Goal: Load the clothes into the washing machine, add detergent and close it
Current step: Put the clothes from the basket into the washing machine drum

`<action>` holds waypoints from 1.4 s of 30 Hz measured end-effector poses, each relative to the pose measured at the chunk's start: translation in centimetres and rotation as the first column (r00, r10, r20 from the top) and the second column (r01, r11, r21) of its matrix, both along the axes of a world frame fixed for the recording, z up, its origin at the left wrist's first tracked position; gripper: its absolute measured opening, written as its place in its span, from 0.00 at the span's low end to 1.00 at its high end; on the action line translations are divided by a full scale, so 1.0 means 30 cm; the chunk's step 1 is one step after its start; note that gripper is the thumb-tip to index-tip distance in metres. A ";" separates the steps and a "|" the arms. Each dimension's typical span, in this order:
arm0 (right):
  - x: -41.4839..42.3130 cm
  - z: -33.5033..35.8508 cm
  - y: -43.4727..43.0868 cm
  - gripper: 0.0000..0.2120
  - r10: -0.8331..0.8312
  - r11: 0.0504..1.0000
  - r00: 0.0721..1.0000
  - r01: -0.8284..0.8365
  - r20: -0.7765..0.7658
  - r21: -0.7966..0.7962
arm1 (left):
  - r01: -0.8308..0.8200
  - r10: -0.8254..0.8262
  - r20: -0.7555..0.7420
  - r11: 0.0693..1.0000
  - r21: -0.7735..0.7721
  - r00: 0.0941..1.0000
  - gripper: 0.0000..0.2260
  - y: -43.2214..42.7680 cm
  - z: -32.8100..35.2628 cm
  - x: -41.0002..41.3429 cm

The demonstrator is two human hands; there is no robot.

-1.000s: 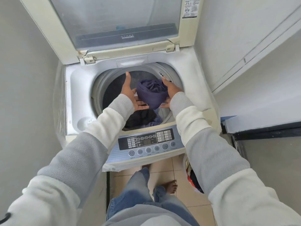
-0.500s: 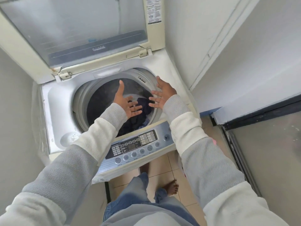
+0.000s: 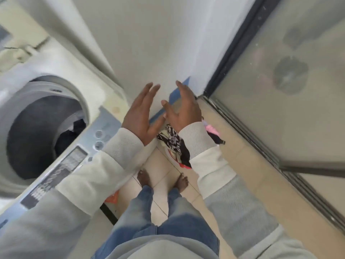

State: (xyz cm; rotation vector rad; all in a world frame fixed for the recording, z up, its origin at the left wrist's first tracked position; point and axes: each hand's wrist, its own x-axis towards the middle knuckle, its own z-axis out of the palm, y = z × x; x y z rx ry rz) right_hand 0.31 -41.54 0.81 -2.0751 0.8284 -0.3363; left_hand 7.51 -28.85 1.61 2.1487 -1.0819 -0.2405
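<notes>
Your left hand point(image 3: 141, 116) and right hand point(image 3: 183, 109) hang empty beside the washer point(image 3: 78, 75), fingers spread, palms turned toward each other. The clothes point(image 3: 174, 144) lie on the floor point(image 3: 237, 152) directly beneath, showing between your wrists and partly hidden by the right sleeve point(image 3: 203, 146). The heap runs along that forearm toward your feet point(image 3: 182, 181). The right hand looks the nearer, with a pink garment point(image 3: 212, 130) just outside its wrist. The drum point(image 3: 33, 131) opens to your left, dark laundry point(image 3: 74, 131) already inside. The next reach is likely straight down, then a carry leftward over the panel point(image 3: 74, 159).
</notes>
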 end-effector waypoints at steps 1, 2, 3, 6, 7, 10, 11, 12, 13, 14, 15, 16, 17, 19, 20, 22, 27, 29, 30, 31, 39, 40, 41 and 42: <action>-0.053 -0.060 -0.041 0.30 -0.039 0.999 0.999 0.039 -0.027 0.003 | 0.052 -0.053 0.013 0.996 0.079 0.999 0.32 -0.051 -0.059 -0.025; -0.108 -0.127 -0.079 0.29 -0.064 0.998 0.996 0.064 -0.057 0.006 | 0.092 -0.097 0.021 0.984 0.155 0.995 0.33 -0.097 -0.123 -0.049; -0.154 -0.191 -0.109 0.29 -0.062 0.998 0.992 0.063 -0.112 0.006 | 0.125 -0.135 0.032 0.965 0.229 0.990 0.35 -0.129 -0.186 -0.069; -0.296 -0.421 -0.200 0.31 -0.030 0.999 0.913 0.042 -0.407 0.021 | 0.225 -0.260 0.016 0.864 0.451 0.965 0.38 -0.226 -0.426 -0.128; -0.341 -0.498 -0.223 0.32 -0.011 0.998 0.874 0.036 -0.487 0.042 | 0.246 -0.290 0.005 0.821 0.516 0.957 0.38 -0.249 -0.506 -0.146; -0.443 -0.713 -0.269 0.34 0.057 0.994 0.764 0.016 -0.642 0.108 | 0.275 -0.350 -0.028 0.682 0.677 0.936 0.40 -0.297 -0.755 -0.186; -0.468 -0.792 -0.279 0.34 0.077 0.993 0.729 0.007 -0.680 0.121 | 0.286 -0.359 -0.053 0.636 0.717 0.932 0.41 -0.311 -0.840 -0.196; -0.490 -0.872 -0.287 0.34 0.096 0.993 0.690 -0.016 -0.717 0.118 | 0.293 -0.359 -0.078 0.596 0.748 0.930 0.42 -0.327 -0.919 -0.204; -0.508 -0.943 -0.292 0.34 0.120 0.992 0.651 -0.053 -0.749 0.112 | 0.297 -0.357 -0.096 0.567 0.768 0.929 0.42 -0.338 -0.985 -0.211; -0.524 -1.023 -0.297 0.34 0.149 0.989 0.610 -0.093 -0.779 0.117 | 0.304 -0.360 -0.110 0.542 0.783 0.926 0.43 -0.350 -1.062 -0.218; -0.537 -1.101 -0.302 0.34 0.177 0.984 0.569 -0.130 -0.803 0.124 | 0.309 -0.368 -0.115 0.526 0.792 0.923 0.43 -0.363 -1.136 -0.225; -0.546 -1.179 -0.306 0.34 0.207 0.976 0.531 -0.170 -0.821 0.136 | 0.316 -0.384 -0.116 0.510 0.800 0.916 0.43 -0.374 -1.213 -0.233; -0.551 -1.247 -0.308 0.34 0.238 0.966 0.500 -0.211 -0.833 0.149 | 0.326 -0.405 -0.122 0.486 0.811 0.906 0.43 -0.381 -1.282 -0.243; -0.544 -1.360 -0.305 0.34 0.267 0.953 0.482 -0.262 -0.834 0.153 | 0.353 -0.435 -0.146 0.445 0.823 0.889 0.43 -0.388 -1.391 -0.264; -0.532 -1.409 -0.303 0.33 0.260 0.953 0.493 -0.268 -0.830 0.140 | 0.366 -0.441 -0.159 0.435 0.823 0.883 0.42 -0.394 -1.440 -0.275; -0.500 -1.492 -0.293 0.31 0.229 0.957 0.529 -0.278 -0.817 0.087 | 0.387 -0.443 -0.184 0.428 0.816 0.877 0.42 -0.400 -1.514 -0.300; -0.445 -1.515 -0.264 0.16 0.165 0.972 0.645 -0.233 -0.747 0.013 | 0.407 -0.403 -0.206 0.518 0.752 0.892 0.37 -0.403 -1.535 -0.298; -0.444 -1.446 -0.219 0.14 0.172 0.984 0.747 -0.165 -0.642 0.071 | 0.400 -0.364 -0.209 0.595 0.698 0.907 0.38 -0.384 -1.479 -0.281; -0.445 -1.393 -0.193 0.13 0.153 0.988 0.817 -0.109 -0.556 0.111 | 0.380 -0.309 -0.229 0.645 0.663 0.923 0.39 -0.372 -1.435 -0.278; -0.446 -1.328 -0.172 0.10 0.114 0.988 0.879 -0.049 -0.464 0.150 | 0.345 -0.231 -0.260 0.698 0.627 0.938 0.41 -0.361 -1.380 -0.275; -0.513 -0.706 -0.105 0.11 -0.224 0.881 0.964 0.264 -0.146 0.392 | 0.256 -0.118 -0.335 0.879 0.403 0.935 0.42 -0.299 -0.841 -0.290; -0.511 -0.627 -0.111 0.10 -0.217 0.875 0.966 0.257 -0.143 0.410 | 0.271 -0.138 -0.338 0.880 0.390 0.931 0.43 -0.293 -0.766 -0.301; -0.510 -0.545 -0.114 0.11 -0.200 0.873 0.970 0.240 -0.139 0.424 | 0.293 -0.164 -0.342 0.881 0.372 0.925 0.44 -0.287 -0.690 -0.312; -0.510 -0.461 -0.119 0.11 -0.184 0.870 0.976 0.219 -0.121 0.443 | 0.325 -0.201 -0.352 0.882 0.341 0.914 0.45 -0.284 -0.613 -0.323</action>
